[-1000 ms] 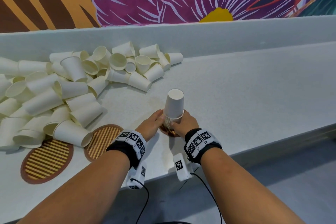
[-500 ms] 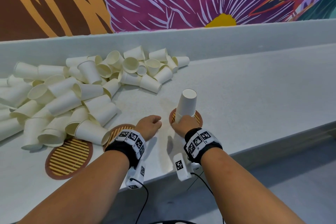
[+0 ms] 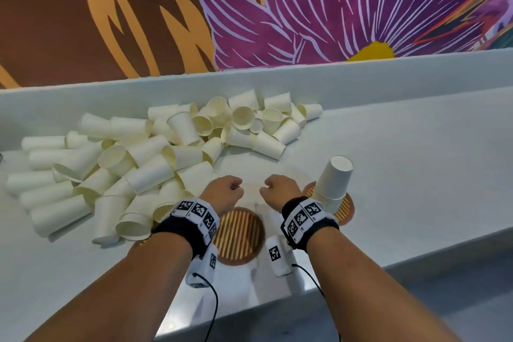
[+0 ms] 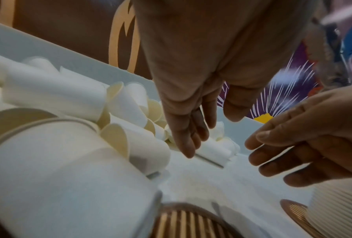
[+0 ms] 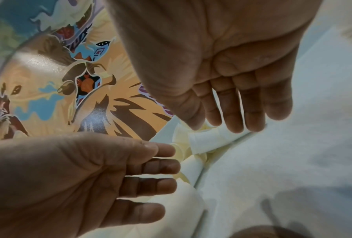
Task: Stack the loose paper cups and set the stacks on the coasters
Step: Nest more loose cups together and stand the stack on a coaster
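The right hand [image 3: 280, 189] is no longer gripping the stack of inverted paper cups [image 3: 334, 183], which is now standing alone on the right-hand coaster [image 3: 347, 208] near the worktop's [image 3: 416, 175] front edge. Both hands are hovering empty between stack and pile, the left hand [image 3: 222, 193] beside the right, fingers loosely extended and relaxed. The loose cups [image 3: 144, 164] are lying heaped toward the worktop's left and back, one overlapping the middle coaster [image 3: 240, 233].

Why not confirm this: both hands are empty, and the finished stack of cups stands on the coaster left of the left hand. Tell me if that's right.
One detail is wrong. The stack of cups stands on the coaster to the right of the right hand, not left of the left hand. The head view shows this. Both hands are indeed empty.
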The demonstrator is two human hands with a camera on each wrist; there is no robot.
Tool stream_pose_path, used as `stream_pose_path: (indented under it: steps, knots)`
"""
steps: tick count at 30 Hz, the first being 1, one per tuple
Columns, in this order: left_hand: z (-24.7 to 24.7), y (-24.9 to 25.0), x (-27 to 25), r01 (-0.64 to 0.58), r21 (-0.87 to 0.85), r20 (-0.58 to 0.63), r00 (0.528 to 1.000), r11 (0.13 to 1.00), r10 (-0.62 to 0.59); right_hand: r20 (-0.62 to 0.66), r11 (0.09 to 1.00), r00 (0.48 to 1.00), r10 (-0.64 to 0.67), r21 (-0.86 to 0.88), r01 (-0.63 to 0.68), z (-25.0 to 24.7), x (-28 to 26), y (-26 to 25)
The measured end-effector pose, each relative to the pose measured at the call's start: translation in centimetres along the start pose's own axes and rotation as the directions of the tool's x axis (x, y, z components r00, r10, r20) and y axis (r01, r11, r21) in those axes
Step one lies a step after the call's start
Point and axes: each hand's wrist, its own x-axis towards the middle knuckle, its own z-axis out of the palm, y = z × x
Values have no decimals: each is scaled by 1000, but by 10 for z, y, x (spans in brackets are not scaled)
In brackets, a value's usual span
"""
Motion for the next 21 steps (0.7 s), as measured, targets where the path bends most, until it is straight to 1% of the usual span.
stream_pose_path:
  steps: [6, 11, 17, 21]
  knots:
    - [-37, -5, 18, -22, 53, -86, 996, 998, 26, -106, 996, 992, -62, 51, 68, -3, 25, -36]
    - [-54, -2, 38, 3, 46, -102, 995, 999, 2, -170, 989, 978, -120, 69, 133, -12, 58, -50]
    - [-72, 2, 62, 55, 69, -202, 978, 996, -40, -225, 976, 957, -182, 79, 204, -23, 103, -58]
    - [-79, 2, 77, 97, 39, -245, 966, 995, -84, -271, 963, 935, -227, 81, 257, -23, 133, -62]
